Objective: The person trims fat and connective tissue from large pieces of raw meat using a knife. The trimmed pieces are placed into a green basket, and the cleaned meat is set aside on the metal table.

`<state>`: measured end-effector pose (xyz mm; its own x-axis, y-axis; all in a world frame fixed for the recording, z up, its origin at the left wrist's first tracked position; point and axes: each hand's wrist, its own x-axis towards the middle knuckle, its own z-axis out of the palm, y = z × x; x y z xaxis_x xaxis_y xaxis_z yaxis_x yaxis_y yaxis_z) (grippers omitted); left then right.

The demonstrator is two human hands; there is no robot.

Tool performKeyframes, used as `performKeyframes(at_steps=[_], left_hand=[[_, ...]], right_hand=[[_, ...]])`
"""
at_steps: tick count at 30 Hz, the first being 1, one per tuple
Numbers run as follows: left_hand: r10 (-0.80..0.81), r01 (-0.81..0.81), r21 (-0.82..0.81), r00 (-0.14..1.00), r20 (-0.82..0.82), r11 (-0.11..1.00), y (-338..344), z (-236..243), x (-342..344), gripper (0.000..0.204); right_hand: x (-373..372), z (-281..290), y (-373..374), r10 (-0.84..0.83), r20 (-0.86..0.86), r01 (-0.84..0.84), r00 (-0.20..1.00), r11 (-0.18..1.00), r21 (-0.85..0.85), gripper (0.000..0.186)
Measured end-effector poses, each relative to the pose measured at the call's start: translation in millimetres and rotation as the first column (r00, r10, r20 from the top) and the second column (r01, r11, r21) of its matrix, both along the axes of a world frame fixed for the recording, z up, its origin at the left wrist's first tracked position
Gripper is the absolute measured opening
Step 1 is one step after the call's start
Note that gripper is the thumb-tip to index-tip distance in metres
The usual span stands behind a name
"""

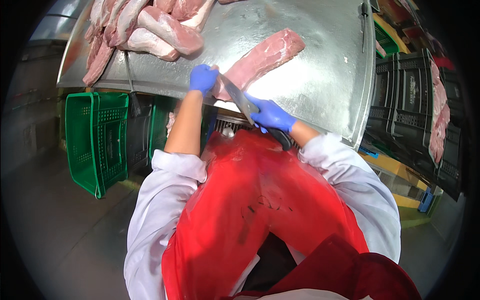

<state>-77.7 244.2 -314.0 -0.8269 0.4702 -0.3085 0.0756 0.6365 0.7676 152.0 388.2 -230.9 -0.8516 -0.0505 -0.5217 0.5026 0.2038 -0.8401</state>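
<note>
A long pink cut of raw meat (pixel 262 57) lies diagonally on the steel table (pixel 325 85). My left hand (pixel 202 78), in a blue glove, is closed on the near-left end of that meat, at the table's front edge. My right hand (pixel 270 115), also blue-gloved, grips the black handle of a long knife (pixel 237 97). Its blade points up and left, over or against the meat beside my left fingers; I cannot tell whether it is cutting in.
A pile of meat cuts (pixel 155 32) lies at the table's upper left, near a thin rod tool (pixel 131 80). Green crates (pixel 95 150) stand below left. Dark crates (pixel 405 100) holding meat (pixel 436 115) stand at the right. A dark tool (pixel 363 27) lies at the table's right edge.
</note>
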Motion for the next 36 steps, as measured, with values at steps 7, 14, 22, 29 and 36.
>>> performKeyframes(at_steps=[7, 14, 22, 29, 36], left_hand=[[0.276, -0.301, 0.352, 0.954, 0.119, 0.886, -64.5, 73.5, 31.8, 0.021], [-0.134, -0.111, -0.414, 0.845, -0.518, 0.903, -225.3, 44.7, 18.7, 0.041], [-0.421, 0.071, -0.542, 0.715, -0.558, 0.837, 70.6, 6.2, 60.7, 0.066], [-0.356, 0.24, -0.45, 0.914, -0.193, 0.86, 66.1, -14.8, -37.1, 0.063], [-0.097, -0.169, 0.417, 0.833, 0.544, 0.893, 31.5, -6.9, -24.2, 0.067]], right_hand=[[-79.8, -67.9, -20.8, 0.202, -0.309, -0.157, 0.929, 0.974, 0.163, 0.066], [-33.6, -6.9, 85.1, 0.098, -0.125, -0.08, 0.987, 0.986, 0.143, 0.073], [-29.8, -84.1, 91.1, 0.189, -0.205, 0.005, 0.96, 0.723, 0.69, 0.073], [52.4, -40.0, 101.9, 0.237, -0.03, -0.178, 0.971, 0.803, 0.568, 0.077], [195.5, -33.3, 165.7, -0.405, -0.224, 0.446, 0.886, 0.876, 0.181, 0.075]])
